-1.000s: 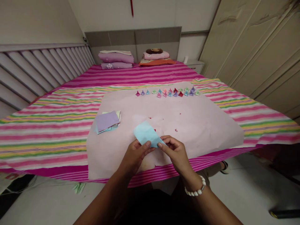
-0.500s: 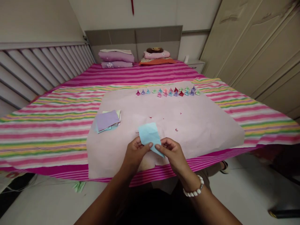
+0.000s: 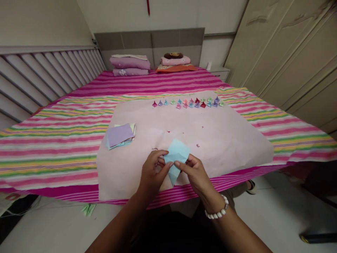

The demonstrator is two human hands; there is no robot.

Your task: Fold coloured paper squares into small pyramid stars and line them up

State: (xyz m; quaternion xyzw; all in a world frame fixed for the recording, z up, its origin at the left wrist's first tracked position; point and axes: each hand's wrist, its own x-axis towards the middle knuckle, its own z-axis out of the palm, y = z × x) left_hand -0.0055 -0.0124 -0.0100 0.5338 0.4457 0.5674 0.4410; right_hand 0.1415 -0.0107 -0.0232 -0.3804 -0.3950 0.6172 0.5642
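Observation:
A light blue square of paper (image 3: 176, 154) is held in the air over the near edge of the bed, one corner pointing down. My left hand (image 3: 153, 173) pinches its left side between thumb and fingers. My right hand (image 3: 195, 174), with a white bead bracelet at the wrist, pinches its right side. Both hands are closed on the paper, thumbs almost touching at its middle. Under them lies a large pale pink sheet (image 3: 223, 140) spread on the bed.
A stack of coloured paper squares (image 3: 120, 135), purple on top, lies left on the pink sheet. A row of several small folded paper shapes (image 3: 190, 103) lines its far edge. The striped bedspread (image 3: 52, 140) carries pillows (image 3: 130, 65) at the head. Wardrobe doors (image 3: 289, 52) stand right.
The blue paper has been turned in my fingers from lying slanted to standing on a corner like a diamond. Both hands shifted slightly but kept their pinch.

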